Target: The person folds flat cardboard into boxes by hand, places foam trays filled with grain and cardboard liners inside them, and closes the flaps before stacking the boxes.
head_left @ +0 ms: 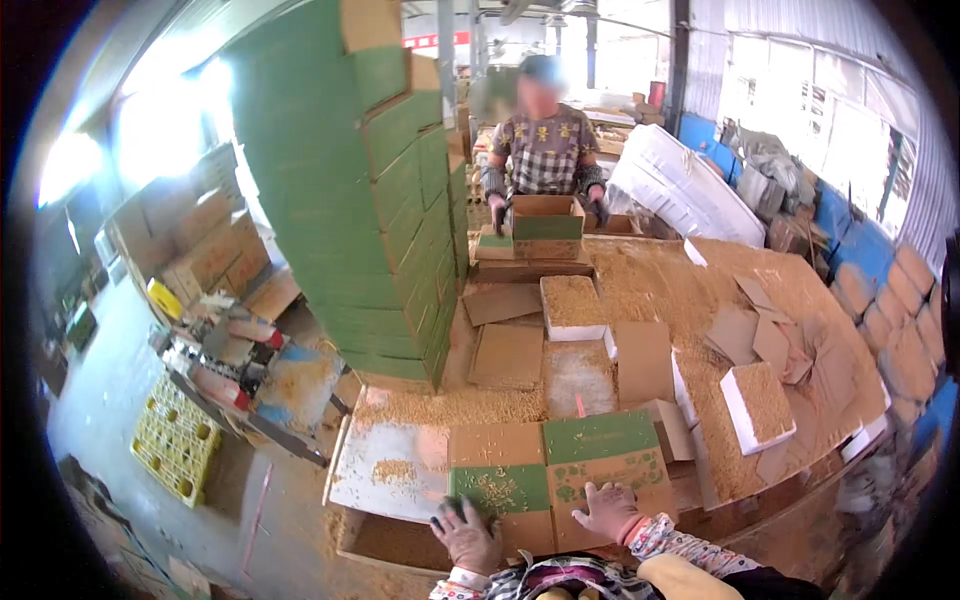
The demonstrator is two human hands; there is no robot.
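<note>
Right in front of me lies a green and brown cardboard carton [597,440], with loose shavings or pellets scattered over its left part. My left hand [468,538], in a thin glove, is at the carton's near left corner with its fingers spread. Flat on the brown right part rests my right hand [606,512], also gloved, fingers apart. Neither hand grips anything. Whether the carton holds anything is hidden.
A tall stack of green cartons [330,200] stands at left. Across the table, a person [543,140] in dark gloves handles an open box [547,225]. Brown granular material [650,280], flat cardboard pieces [507,355] and a filled white tray [757,405] cover the table.
</note>
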